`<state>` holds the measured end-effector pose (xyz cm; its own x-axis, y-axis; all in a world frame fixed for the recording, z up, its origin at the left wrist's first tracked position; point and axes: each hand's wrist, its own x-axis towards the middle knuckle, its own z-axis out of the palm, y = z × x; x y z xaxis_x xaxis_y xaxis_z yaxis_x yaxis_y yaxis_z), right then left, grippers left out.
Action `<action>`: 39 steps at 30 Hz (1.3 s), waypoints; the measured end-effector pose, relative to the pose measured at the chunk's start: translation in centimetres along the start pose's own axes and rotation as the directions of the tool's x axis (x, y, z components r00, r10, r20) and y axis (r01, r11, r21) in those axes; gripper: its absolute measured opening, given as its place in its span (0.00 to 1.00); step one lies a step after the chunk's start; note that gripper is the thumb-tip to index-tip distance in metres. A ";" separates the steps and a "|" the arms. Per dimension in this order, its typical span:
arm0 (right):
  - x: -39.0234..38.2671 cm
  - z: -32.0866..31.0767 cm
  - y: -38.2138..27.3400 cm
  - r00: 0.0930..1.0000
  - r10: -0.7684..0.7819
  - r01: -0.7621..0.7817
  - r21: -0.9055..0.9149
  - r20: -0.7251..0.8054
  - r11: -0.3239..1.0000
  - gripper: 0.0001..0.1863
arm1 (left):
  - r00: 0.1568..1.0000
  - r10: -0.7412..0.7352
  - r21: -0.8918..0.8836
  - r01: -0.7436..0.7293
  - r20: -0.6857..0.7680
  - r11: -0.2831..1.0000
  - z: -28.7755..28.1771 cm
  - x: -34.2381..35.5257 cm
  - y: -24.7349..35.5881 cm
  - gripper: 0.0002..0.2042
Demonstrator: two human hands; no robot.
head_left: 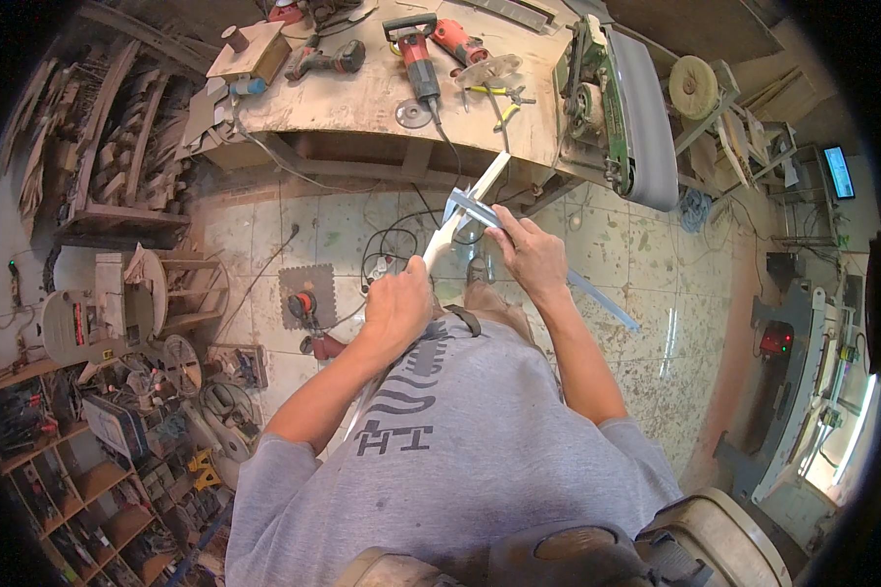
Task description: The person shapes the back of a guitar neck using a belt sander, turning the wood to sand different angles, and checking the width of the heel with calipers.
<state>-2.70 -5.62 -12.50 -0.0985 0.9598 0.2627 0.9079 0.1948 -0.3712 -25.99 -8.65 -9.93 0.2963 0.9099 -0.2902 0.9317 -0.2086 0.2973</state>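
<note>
My left hand is closed round the near end of a long, narrow, pale strip, perhaps wood, which slants up and away to the right. In my right hand is a grey metal caliper. Its jaws meet the strip partway along, beyond my left fist. Whether they press on both faces is too small to tell. The caliper's long beam passes under my right hand and sticks out to the lower right. Both hands are held in front of my body, above the floor and short of the workbench.
The wooden workbench ahead carries a cordless drill, a red and black angle grinder and yellow-handled pliers. A green belt sander stands at its right. Cables lie on the tiled floor. Shelves crowd the left.
</note>
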 end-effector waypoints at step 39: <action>15.6 12.4 12.7 0.880 0.459 -0.379 0.404 -0.119 0.832 0.20 | 0.971 -0.229 -0.465 0.237 0.074 0.853 0.6 4.4 -5.6 0.22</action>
<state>2.20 14.34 -24.19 0.3786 0.9104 0.1667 0.6282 -0.1205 -0.7686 -29.78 -3.66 -13.38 0.0901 0.9043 -0.4173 0.7673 0.2041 0.6079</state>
